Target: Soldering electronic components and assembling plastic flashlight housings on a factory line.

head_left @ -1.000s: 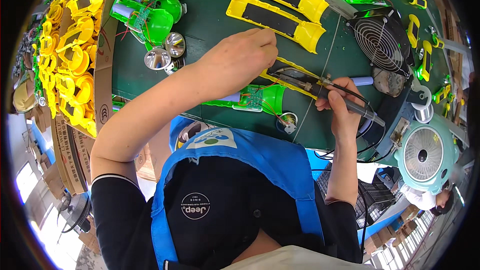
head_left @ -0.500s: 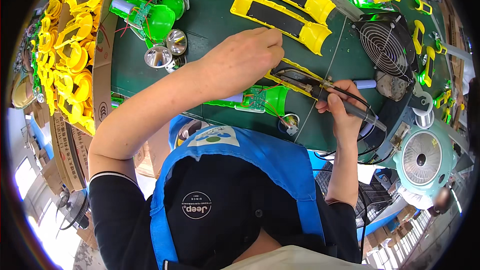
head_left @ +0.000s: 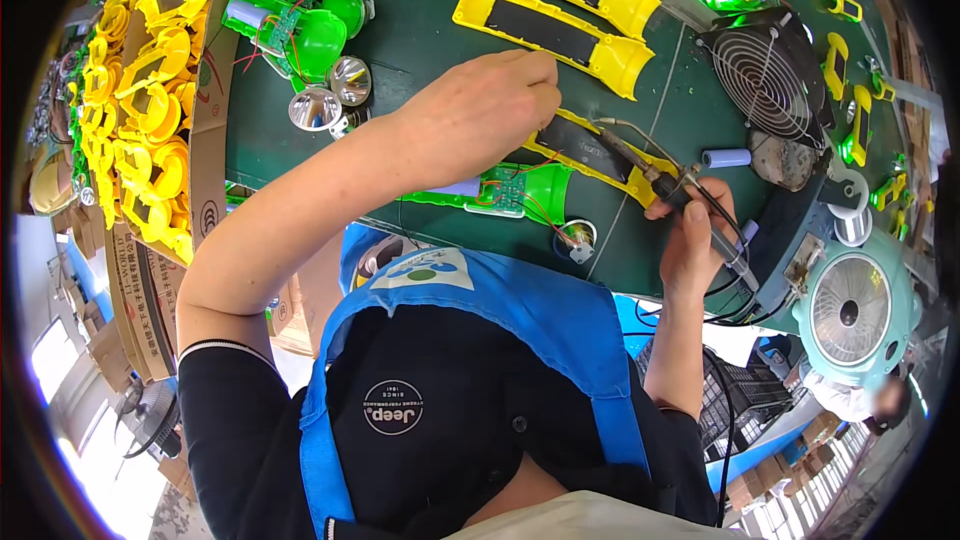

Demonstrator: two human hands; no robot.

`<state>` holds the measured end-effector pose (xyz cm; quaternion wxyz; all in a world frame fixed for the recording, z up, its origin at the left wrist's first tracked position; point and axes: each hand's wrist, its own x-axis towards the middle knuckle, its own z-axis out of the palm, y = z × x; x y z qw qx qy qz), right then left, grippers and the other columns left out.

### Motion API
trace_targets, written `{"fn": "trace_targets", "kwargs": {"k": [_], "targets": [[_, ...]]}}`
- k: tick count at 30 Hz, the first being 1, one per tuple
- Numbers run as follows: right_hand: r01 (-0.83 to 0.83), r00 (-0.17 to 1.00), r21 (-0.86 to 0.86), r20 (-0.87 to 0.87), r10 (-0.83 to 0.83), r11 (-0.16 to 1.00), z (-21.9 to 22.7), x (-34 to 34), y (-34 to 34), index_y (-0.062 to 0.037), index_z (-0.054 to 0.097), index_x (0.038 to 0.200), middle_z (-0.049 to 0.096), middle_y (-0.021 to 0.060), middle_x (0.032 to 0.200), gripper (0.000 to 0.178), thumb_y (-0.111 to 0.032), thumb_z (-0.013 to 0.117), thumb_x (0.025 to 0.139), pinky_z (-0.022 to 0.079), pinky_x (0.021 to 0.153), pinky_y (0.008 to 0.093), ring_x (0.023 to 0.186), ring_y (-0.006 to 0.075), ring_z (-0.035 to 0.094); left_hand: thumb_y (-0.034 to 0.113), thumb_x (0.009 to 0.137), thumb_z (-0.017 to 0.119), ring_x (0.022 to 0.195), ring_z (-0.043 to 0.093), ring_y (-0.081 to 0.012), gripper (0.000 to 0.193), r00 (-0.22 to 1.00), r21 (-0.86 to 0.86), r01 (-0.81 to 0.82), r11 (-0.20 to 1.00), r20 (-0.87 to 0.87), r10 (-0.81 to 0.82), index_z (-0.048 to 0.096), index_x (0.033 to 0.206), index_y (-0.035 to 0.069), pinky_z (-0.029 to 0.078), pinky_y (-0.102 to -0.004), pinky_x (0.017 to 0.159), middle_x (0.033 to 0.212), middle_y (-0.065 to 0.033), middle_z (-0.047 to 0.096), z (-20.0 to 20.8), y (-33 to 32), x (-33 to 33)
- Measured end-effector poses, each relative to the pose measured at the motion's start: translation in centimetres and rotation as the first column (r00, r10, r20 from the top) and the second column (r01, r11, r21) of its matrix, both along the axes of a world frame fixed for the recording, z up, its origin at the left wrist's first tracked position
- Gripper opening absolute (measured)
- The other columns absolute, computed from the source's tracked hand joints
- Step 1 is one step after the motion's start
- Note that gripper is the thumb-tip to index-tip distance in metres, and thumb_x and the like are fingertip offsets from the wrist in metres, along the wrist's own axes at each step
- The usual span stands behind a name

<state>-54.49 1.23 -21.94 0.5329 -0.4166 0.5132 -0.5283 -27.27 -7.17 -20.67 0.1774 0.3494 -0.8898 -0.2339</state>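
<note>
Head view: right hand (head_left: 698,240) grasps soldering iron (head_left: 668,187) over long yellow, dark-panelled shell (head_left: 588,152); left hand (head_left: 490,108), grip unclear

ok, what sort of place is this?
Likely an electronics assembly workshop: what looks like a soldering iron in the right hand, green housings with circuit boards on the bench, and a carton of yellow shells.

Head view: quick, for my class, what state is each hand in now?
Left hand: curled closed at the yellow casing; whether it grips anything cannot be told.
Right hand: closed, holding the soldering tool.
</note>
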Motion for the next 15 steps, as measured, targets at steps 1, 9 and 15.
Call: {"fn": "trace_targets", "kwargs": {"k": [1,9,15], "targets": [[-0.004,1.0,-0.034,-0.009,0.004,0.999,-0.3,0.0,0.0,0.0023,0.05,0.101,0.065,0.0162,0.079,0.034,-0.025,0.066,0.087,0.05,0.07,0.0299,0.069,0.0195,0.063,0.003,0.08,0.062,0.086,0.056,-0.0293,0.008,1.0,0.013,0.008,1.0,-0.004,-0.008,0.055,0.081,0.0,0.049,-0.0387,0.073,0.093,-0.0105,0.051,0.1,0.0,-0.1],[0.031,0.998,-0.214,0.054,-0.02,0.976,-1.9,0.2,0.4,0.0017,0.049,0.102,0.066,0.0169,0.085,0.032,-0.023,0.064,0.088,0.05,0.072,0.03,0.073,0.019,0.064,0.003,0.082,0.061,0.085,0.056,-0.0304,0.007,1.0,0.069,-0.008,0.998,-0.024,0.009,0.054,0.082,0.001,0.048,-0.038,0.073,0.094,-0.0101,0.051,0.8,0.0,-0.3],[0.041,0.999,-0.221,0.027,-0.036,0.974,-2.0,0.0,0.3,0.0017,0.049,0.103,0.065,0.0163,0.086,0.031,-0.022,0.064,0.089,0.051,0.073,0.0298,0.074,0.0191,0.064,0.003,0.082,0.061,0.084,0.057,-0.031,0.007,0.999,0.104,0.016,0.994,-0.034,-0.012,0.054,0.082,0.001,0.048,-0.0384,0.071,0.095,-0.0102,0.052,0.7,-0.2,-0.2]]}}
